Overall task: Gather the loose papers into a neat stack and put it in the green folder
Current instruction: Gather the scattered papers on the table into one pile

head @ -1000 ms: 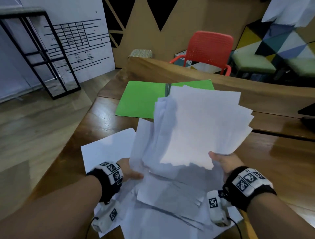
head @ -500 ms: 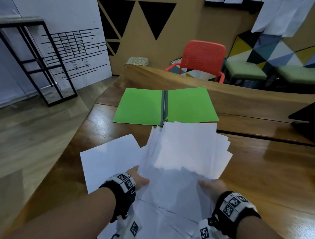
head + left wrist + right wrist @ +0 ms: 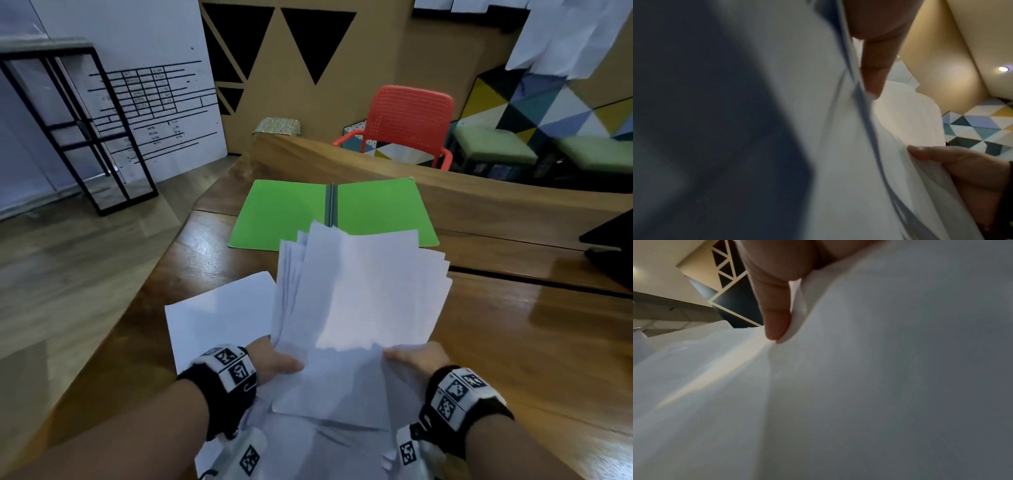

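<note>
An uneven bundle of white papers (image 3: 359, 298) is raised above the wooden table, its sheets fanned and out of line. My left hand (image 3: 274, 359) grips its lower left corner and my right hand (image 3: 418, 358) grips its lower right corner. In the left wrist view my left thumb (image 3: 875, 69) presses on the papers (image 3: 818, 129), with the right hand (image 3: 962, 165) opposite. In the right wrist view my thumb (image 3: 774, 308) lies on the sheets (image 3: 859, 386). The green folder (image 3: 332, 212) lies open and flat beyond the bundle. One loose sheet (image 3: 219, 311) lies on the table at left.
The wooden table (image 3: 531, 342) has a raised back ledge (image 3: 445, 174) behind the folder. A dark object (image 3: 609, 246) sits at the right edge. A red chair (image 3: 407, 123) stands behind the ledge, a black metal frame (image 3: 85, 130) on the floor at left.
The bundle has dropped lower and come nearer to me, uncovering the whole green folder. Both hands have kept their grip on the papers and moved closer together.
</note>
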Available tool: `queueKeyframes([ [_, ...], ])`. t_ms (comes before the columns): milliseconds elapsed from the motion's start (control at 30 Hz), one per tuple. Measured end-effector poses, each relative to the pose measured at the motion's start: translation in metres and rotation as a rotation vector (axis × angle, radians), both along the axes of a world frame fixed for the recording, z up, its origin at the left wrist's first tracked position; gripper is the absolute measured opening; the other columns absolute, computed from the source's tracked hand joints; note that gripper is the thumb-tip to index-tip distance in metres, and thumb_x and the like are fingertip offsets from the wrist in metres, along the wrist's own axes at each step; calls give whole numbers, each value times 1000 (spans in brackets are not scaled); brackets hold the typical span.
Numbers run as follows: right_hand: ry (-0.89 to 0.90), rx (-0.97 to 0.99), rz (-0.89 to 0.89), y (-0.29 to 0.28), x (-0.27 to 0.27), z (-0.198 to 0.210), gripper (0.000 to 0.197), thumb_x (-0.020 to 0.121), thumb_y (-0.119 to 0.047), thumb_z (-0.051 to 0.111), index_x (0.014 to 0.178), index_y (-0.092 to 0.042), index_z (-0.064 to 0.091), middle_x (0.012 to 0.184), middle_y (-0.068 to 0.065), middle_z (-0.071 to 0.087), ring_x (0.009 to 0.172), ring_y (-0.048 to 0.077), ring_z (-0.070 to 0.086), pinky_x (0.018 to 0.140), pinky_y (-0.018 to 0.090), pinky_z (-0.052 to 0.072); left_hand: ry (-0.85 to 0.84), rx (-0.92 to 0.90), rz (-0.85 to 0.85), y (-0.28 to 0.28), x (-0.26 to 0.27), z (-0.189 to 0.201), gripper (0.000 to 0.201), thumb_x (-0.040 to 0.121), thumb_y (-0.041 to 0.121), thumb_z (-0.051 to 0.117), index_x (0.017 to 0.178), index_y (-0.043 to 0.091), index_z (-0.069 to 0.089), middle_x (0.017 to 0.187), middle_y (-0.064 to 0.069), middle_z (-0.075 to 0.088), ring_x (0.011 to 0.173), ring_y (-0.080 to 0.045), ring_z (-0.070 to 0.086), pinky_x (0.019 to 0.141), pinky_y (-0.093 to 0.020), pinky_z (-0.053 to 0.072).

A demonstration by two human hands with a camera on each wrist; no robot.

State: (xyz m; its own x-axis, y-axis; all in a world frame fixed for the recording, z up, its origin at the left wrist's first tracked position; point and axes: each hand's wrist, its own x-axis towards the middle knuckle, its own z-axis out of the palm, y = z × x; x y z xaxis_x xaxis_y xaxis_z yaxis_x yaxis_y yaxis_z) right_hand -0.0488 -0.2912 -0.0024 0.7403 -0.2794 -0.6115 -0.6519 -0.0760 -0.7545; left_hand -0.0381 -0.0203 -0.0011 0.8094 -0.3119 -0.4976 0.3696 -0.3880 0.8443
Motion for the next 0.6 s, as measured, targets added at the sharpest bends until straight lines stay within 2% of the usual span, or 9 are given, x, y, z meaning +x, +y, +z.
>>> queueKeyframes([
  [100, -39, -20, 0, -4, 3, 6, 33, 64, -9, 83, 88, 10, 70, 95, 25, 71, 89, 37, 67, 81, 37, 53, -48, 15, 6, 10, 0, 6, 49, 28, 45, 70, 74, 30, 64, 76, 9, 67, 80, -17, 63, 85, -34, 50],
  [200, -89, 0, 55, -2, 4, 15, 12, 71, -5, 78, 74, -3, 66, 84, 17, 69, 85, 32, 65, 79, 36, 51, -109, -44, -9, 16, 0, 6, 67, 26, 57, 82, 86, 32, 67, 88, 12, 73, 94, -15, 67, 93, -31, 50],
  [267, -145, 54, 101, 3, 3, 22, 13, 74, -1, 74, 72, -9, 64, 78, 10, 68, 77, 27, 63, 72, 30, 49, -60, -124, 53, 14, -2, 9, 72, 24, 64, 83, 86, 27, 72, 85, 11, 76, 89, -9, 70, 86, -22, 53],
  [367, -222, 55, 159, 8, 3, 30, 17, 74, -1, 74, 76, -16, 65, 78, 1, 70, 78, 19, 65, 75, 29, 51, -35, -94, 174, 7, -2, 22, 34, 49, 36, 87, 77, 20, 75, 72, 12, 76, 85, -11, 70, 71, -12, 53],
  [400, -231, 31, 199, 9, 4, 33, 18, 73, -4, 75, 78, -18, 66, 82, 1, 70, 83, 21, 65, 83, 32, 51, -16, -56, 205, 8, -2, 27, 19, 60, 26, 84, 76, 20, 75, 71, 12, 75, 91, -15, 68, 71, -9, 51],
  [433, -229, -2, 258, 10, 5, 35, 18, 72, -5, 76, 80, -18, 66, 85, 1, 70, 87, 21, 65, 88, 34, 50, 0, 27, 194, 9, -2, 29, 18, 66, 29, 81, 80, 19, 76, 80, 9, 75, 101, -19, 63, 79, -9, 50],
  [467, -208, -59, 343, 10, 7, 38, 18, 71, -7, 78, 81, -18, 67, 85, 0, 70, 87, 20, 65, 89, 33, 49, 13, 93, 157, 10, -4, 30, 33, 62, 45, 79, 86, 22, 76, 94, 3, 73, 108, -20, 59, 93, -15, 46],
  [533, -97, -280, 593, 4, 11, 45, 18, 70, -10, 78, 78, -17, 64, 83, -1, 67, 84, 18, 63, 81, 29, 51, 13, 118, 140, 14, -1, 21, 65, 20, 73, 77, 73, 35, 76, 107, -4, 69, 110, -19, 59, 106, -29, 39],
  [600, 94, -503, 845, -7, 11, 49, 17, 72, -14, 75, 78, -17, 59, 85, 0, 65, 84, 18, 60, 73, 32, 52, 26, 95, 214, 24, 3, 2, 75, 1, 74, 75, 63, 31, 74, 107, -10, 71, 107, -24, 64, 105, -38, 42],
])
